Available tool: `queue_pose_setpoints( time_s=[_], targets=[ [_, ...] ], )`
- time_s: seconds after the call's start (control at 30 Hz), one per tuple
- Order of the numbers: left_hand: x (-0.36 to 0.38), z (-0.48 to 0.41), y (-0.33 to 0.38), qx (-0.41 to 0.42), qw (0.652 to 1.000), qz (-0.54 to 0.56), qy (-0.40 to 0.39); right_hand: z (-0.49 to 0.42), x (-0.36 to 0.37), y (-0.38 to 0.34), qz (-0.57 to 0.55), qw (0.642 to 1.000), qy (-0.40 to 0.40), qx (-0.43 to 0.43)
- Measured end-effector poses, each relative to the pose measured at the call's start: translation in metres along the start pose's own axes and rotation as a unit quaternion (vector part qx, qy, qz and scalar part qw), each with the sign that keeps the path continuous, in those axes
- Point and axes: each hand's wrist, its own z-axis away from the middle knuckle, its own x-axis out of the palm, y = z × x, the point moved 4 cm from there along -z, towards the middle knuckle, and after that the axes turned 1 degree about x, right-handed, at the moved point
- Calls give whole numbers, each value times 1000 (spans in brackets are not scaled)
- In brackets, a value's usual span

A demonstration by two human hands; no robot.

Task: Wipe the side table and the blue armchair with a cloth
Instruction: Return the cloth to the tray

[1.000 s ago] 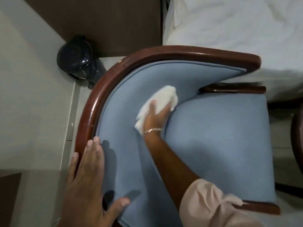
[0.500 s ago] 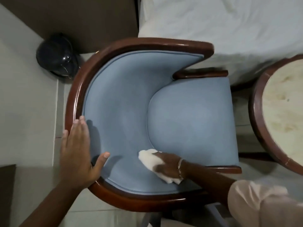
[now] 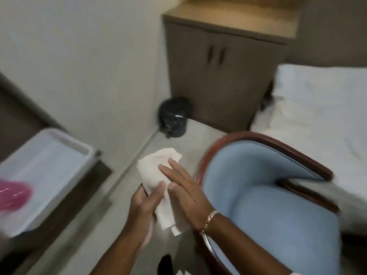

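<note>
The white cloth hangs in the air over the floor, left of the blue armchair. My left hand grips the cloth from below, thumb pressed on it. My right hand lies flat against the cloth's right side with fingers stretched out, a gold bracelet on the wrist. The armchair has blue upholstery and a dark red wooden rim; neither hand touches it. The side table is out of view.
A black bin stands in the corner by a brown cabinet. A bed with white sheets lies behind the chair. At the left sits a white tray with a blurred pink object.
Both hands have left the armchair and come together over the floor to its left. The cloth, earlier wiped along the seat by my right hand, is now also gripped by my left. The view has lifted.
</note>
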Motion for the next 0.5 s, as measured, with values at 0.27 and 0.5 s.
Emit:
queue_pose_setpoints(
  time_s=[0.27,0.5],
  targets=[
    [-209,-41,110,96,952,230,180,-166,167,-70,-167,972,-109,121],
    [-287,-114,135,51,910,-26,412,-263,260,-82,124,992,2,9]
  ],
)
